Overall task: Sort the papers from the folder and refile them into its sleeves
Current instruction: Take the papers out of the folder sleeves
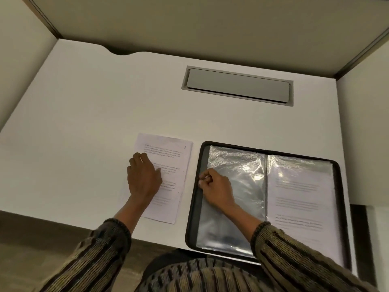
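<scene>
While pinching the left edge of the clear sleeve in the open folder with the curled right grip, rests the left grip flat, fingers relaxed, on the papers. Has papers just left of folder, apart, near the bench front edge.

We see glossy, crinkled plastic sleeves in the folder — matt paper on a smooth desk.
</scene>
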Demonstrator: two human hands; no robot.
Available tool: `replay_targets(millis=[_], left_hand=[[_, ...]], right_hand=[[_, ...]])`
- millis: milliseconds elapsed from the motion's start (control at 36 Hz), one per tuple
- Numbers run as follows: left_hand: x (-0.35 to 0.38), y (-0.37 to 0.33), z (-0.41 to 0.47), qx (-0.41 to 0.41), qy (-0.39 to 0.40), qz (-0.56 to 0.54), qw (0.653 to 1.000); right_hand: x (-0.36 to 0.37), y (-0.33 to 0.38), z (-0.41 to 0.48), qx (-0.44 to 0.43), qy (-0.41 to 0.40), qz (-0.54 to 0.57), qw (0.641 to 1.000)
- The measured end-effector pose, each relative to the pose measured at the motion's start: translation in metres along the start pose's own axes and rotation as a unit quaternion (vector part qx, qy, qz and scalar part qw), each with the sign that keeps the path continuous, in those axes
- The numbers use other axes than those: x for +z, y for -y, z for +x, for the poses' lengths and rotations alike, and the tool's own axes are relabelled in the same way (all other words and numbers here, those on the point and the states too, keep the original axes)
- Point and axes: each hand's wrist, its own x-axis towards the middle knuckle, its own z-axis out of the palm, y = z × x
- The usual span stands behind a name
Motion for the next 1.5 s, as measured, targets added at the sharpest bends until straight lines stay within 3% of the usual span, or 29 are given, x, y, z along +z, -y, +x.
replay_targets(millis=[139, 389, 583, 917, 1167, 1500], left_hand=[[0.013, -0.065, -0.03, 0.111, 0.028, -0.067, 0.991], [0.032, -0.184, -0.095, 0.266, 0.113, -0.12, 0.95], [0.056, -0.232, -0.134, 0.335, 0.171, -0.065, 0.924], [0.086, -0.228, -0.151, 0.322, 0.176, -0.018, 0.93], [0.085, -0.237, -0.155, 0.298, 0.179, -0.009, 0.938], [0.095, -0.242, -0.157, 0.271, 0.175, -0.018, 0.946]], right_hand=[[-0.048, -0.044, -0.033, 0.012, -0.084, -0.031, 0.996], [-0.118, -0.122, -0.092, 0.13, -0.206, -0.117, 0.963], [-0.154, -0.176, -0.129, 0.271, -0.194, -0.182, 0.925], [-0.189, -0.222, -0.148, 0.28, -0.18, -0.25, 0.909], [-0.22, -0.231, -0.14, 0.255, -0.197, -0.091, 0.942], [-0.237, -0.243, -0.136, 0.249, -0.157, -0.088, 0.952]])
